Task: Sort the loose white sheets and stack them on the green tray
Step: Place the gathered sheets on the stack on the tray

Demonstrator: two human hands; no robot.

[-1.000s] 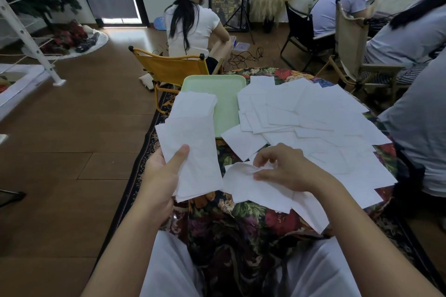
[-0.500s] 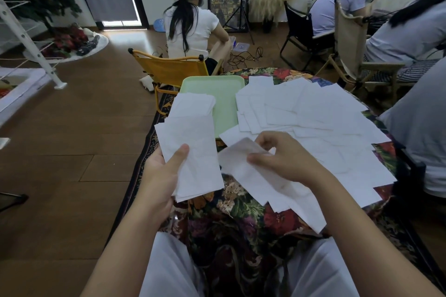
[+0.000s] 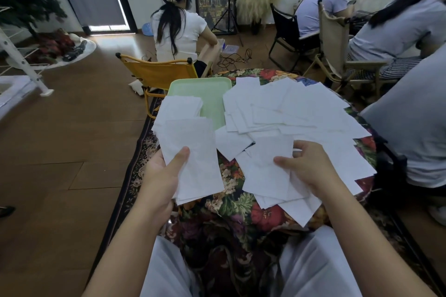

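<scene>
My left hand point(image 3: 164, 173) grips a stack of white sheets point(image 3: 190, 152), thumb on top, held above the table's left edge. My right hand point(image 3: 306, 166) pinches a single white sheet point(image 3: 268, 164), lifted upright just above the near part of the pile. Many loose white sheets point(image 3: 301, 113) lie spread over the floral tablecloth point(image 3: 236, 202). The green tray point(image 3: 207, 94) sits at the far left of the table; a few white sheets point(image 3: 181, 106) cover its near left part, and the held stack hides its front edge.
A yellow folding chair point(image 3: 154, 72) stands just beyond the tray with a person seated past it. Another person sits close at the table's right side point(image 3: 415, 113). Wooden floor point(image 3: 72, 152) lies to the left.
My right hand picked one sheet off the near pile, lifted it and turned it upright. My left hand kept its stack almost still.
</scene>
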